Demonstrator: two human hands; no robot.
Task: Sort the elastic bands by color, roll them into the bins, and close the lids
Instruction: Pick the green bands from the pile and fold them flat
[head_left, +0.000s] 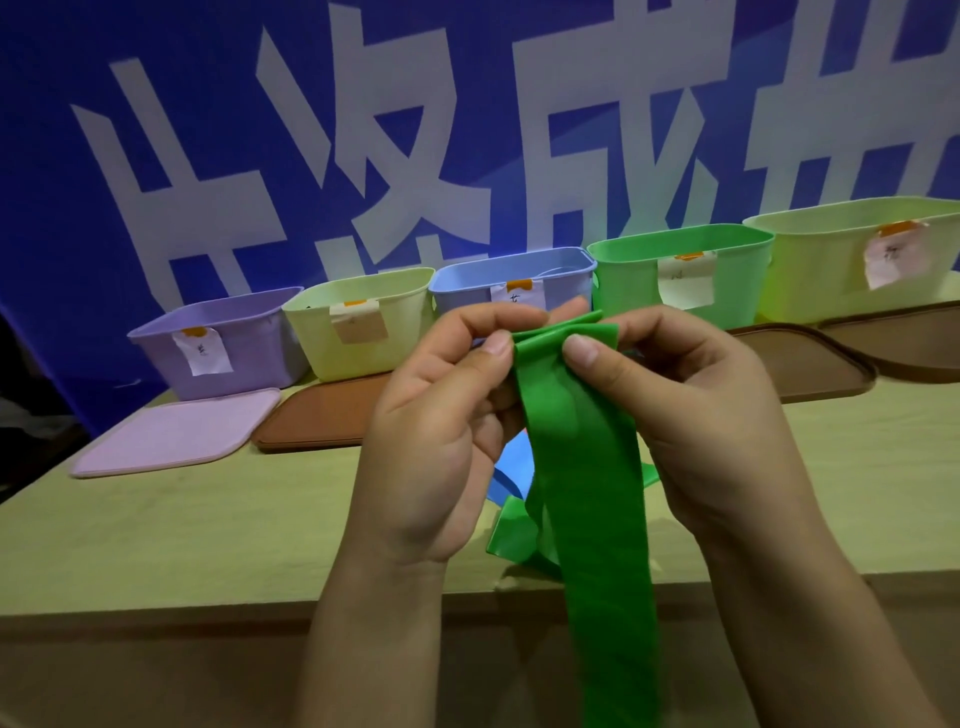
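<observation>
- Above the table's near edge, the left hand (441, 410) and right hand (691, 410) are pinching the green elastic band (587, 483) by its top, beginning its roll.
- Behind, the green bin (628, 291) and its neighbours are standing open, the brown lid (800, 364) lying alongside; a blue band (511, 470) is awaiting sorting.

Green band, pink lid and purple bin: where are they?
Green band (597, 519), head view, on the middle of the hanging strip.
Pink lid (176, 431), head view, on its flat top.
Purple bin (249, 348), head view, on its front wall beside the paper label.
</observation>
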